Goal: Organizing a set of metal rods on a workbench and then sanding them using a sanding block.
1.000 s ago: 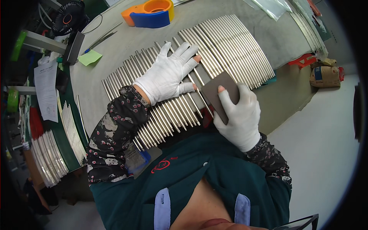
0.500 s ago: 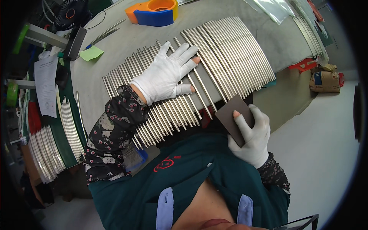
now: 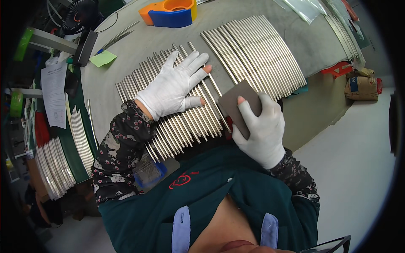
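Observation:
My left hand, in a white glove with bare thumb and fingertip showing, lies flat with fingers spread across a row of thin silver metal rods. The rods lie side by side on the grey tabletop, their near ends reaching past its edge. Under its fingertips, one rod sits at the right side of this row. My right hand, also gloved, grips a flat grey-brown rectangular block by its sides. That block hovers at or above the gap right of the row, partly covering a second group of rods.
A blue and orange tape dispenser stands at the far edge, with tweezers and a green sticky note to its left. More rods are stacked at far left. A small fan and a red stool flank the table.
My right hand has carried the block left and slightly away from me. My left hand has shifted a little left, and loose rods have closed up toward the left row, widening the gap.

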Demonstrator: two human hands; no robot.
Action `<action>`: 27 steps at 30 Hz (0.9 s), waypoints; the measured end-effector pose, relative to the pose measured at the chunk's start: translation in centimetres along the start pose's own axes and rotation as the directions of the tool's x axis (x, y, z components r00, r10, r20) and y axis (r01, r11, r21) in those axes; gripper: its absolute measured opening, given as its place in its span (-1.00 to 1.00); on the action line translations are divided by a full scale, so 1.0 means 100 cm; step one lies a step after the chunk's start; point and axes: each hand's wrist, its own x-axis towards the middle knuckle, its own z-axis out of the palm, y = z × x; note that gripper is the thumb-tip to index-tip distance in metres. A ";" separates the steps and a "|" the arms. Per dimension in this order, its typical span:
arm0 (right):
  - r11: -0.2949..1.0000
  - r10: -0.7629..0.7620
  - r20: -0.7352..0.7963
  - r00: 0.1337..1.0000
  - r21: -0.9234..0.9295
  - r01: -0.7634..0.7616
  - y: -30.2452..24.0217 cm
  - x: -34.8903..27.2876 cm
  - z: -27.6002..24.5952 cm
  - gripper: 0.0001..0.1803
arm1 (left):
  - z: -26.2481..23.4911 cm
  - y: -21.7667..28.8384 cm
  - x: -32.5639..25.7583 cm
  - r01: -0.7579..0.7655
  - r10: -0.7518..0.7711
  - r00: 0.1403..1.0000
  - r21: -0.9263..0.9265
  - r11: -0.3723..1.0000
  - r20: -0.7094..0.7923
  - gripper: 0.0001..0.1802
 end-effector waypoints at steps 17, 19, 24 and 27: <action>0.997 -0.076 -0.001 0.997 0.019 0.076 0.015 -0.041 -0.020 -0.32 | 0.003 -0.004 -0.002 -0.011 0.010 1.000 0.021 1.000 0.030 -0.05; 0.997 -0.017 -0.032 0.999 0.070 0.019 0.021 -0.048 -0.024 -0.31 | 0.004 -0.003 -0.003 -0.023 0.022 0.999 0.027 0.999 0.026 -0.05; 0.997 0.021 -0.088 0.996 0.082 -0.014 0.016 -0.045 -0.019 -0.31 | -0.001 0.000 0.002 -0.089 0.089 0.996 -0.001 0.996 -0.019 -0.06; 0.997 0.021 -0.050 0.999 0.080 -0.017 0.015 -0.045 -0.017 -0.30 | -0.001 -0.002 -0.001 -0.092 0.090 0.994 0.029 0.995 0.062 -0.06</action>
